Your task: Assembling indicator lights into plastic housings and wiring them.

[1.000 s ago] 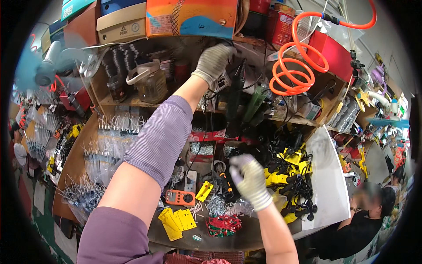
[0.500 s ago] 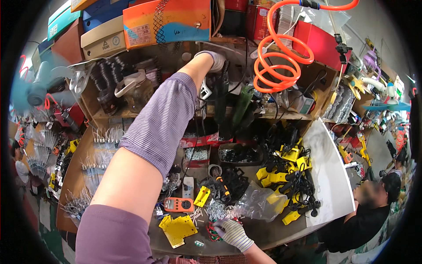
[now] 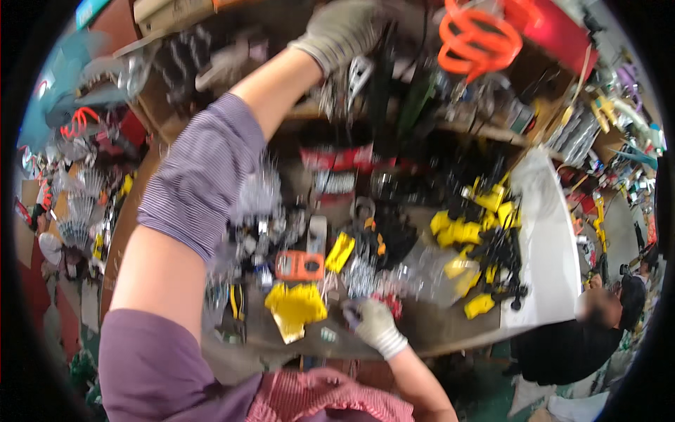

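My left hand [image 3: 343,34], in a striped pale glove, is raised to the shelf above the bench. It is beside a dark, upright, tool-like object [image 3: 382,77]; its fingers are blurred and partly hidden, so its grip is unclear. Low over the front of the bench, my right hand [image 3: 377,326] is gloved too, its fingers curled together. Whatever they hold, if anything, is hidden. Just beyond it lie small red parts [image 3: 391,304] and a heap of silvery screws [image 3: 360,278]. Yellow plates [image 3: 297,307] and an orange multimeter [image 3: 299,266] lie to its left.
Yellow brackets with black cables [image 3: 460,228] pile up at the right, near a clear plastic bag [image 3: 425,274] and a white side panel [image 3: 545,246]. Yellow-handled pliers [image 3: 238,302] lie at the left. An orange coiled hose [image 3: 478,42] hangs overhead. A person [image 3: 576,344] sits at the right.
The view has tipped downward and blurred, so the shelf sits higher in it. My left hand stays up at the shelf. My right hand stays at the bench front, a little nearer the yellow plates.
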A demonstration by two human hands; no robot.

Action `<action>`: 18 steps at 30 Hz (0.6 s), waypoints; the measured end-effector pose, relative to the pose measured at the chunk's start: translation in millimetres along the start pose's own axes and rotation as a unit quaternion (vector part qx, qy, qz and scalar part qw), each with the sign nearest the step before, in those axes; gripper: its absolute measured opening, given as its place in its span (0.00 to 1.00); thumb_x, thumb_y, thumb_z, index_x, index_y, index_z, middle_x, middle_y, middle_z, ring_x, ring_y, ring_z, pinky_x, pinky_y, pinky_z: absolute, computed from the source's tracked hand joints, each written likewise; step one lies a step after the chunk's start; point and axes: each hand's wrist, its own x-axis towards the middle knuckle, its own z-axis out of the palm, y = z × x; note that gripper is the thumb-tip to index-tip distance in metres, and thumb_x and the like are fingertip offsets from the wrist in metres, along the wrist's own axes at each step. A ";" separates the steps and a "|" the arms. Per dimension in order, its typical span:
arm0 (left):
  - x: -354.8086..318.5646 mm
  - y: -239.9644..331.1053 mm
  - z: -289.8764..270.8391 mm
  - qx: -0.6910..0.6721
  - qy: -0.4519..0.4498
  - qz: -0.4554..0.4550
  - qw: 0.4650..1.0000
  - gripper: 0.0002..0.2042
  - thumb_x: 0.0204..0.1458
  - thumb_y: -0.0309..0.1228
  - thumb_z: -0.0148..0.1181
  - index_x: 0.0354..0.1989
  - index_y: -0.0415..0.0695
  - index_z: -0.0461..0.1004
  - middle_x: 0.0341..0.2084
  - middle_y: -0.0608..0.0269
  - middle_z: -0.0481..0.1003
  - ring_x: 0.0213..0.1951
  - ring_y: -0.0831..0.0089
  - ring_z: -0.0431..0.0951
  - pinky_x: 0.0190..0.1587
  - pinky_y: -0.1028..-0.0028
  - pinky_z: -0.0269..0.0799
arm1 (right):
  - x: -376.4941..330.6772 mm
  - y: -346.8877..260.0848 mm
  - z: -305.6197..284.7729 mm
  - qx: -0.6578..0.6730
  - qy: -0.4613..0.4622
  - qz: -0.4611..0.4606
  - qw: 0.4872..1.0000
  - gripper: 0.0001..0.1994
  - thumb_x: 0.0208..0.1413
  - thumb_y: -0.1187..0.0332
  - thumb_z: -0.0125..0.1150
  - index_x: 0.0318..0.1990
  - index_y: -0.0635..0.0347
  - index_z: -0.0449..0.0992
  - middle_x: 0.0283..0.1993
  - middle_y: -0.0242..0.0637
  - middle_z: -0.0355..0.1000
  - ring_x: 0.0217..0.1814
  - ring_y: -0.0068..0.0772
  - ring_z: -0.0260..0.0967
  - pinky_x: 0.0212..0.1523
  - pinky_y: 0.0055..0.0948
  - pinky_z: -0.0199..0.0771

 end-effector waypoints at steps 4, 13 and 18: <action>-114.8 23.7 4.2 -0.087 0.128 0.092 0.984 0.11 0.52 0.23 0.53 0.43 0.44 0.76 0.35 0.54 0.78 0.38 0.55 0.78 0.44 0.66 0.73 | -13.6 4.5 -9.7 0.126 0.072 -0.010 0.989 0.06 0.49 0.72 0.62 0.36 0.58 0.78 0.35 0.41 0.76 0.38 0.43 0.74 0.41 0.35 0.74; -482.1 99.7 26.1 -0.173 -0.199 -0.204 0.943 0.10 0.46 0.24 0.56 0.39 0.44 0.77 0.33 0.54 0.75 0.39 0.54 0.74 0.43 0.60 0.71 | -52.3 52.1 0.2 0.071 0.160 0.128 0.976 0.05 0.48 0.76 0.64 0.33 0.59 0.77 0.28 0.37 0.71 0.25 0.31 0.67 0.29 0.29 0.69; -490.7 124.0 37.3 -0.109 -0.308 -0.256 0.910 0.21 0.43 0.33 0.64 0.48 0.43 0.72 0.42 0.52 0.72 0.45 0.54 0.72 0.49 0.61 0.69 | -49.2 53.9 9.0 0.073 0.172 0.133 0.973 0.06 0.50 0.80 0.63 0.35 0.63 0.76 0.29 0.29 0.66 0.24 0.15 0.59 0.27 0.19 0.65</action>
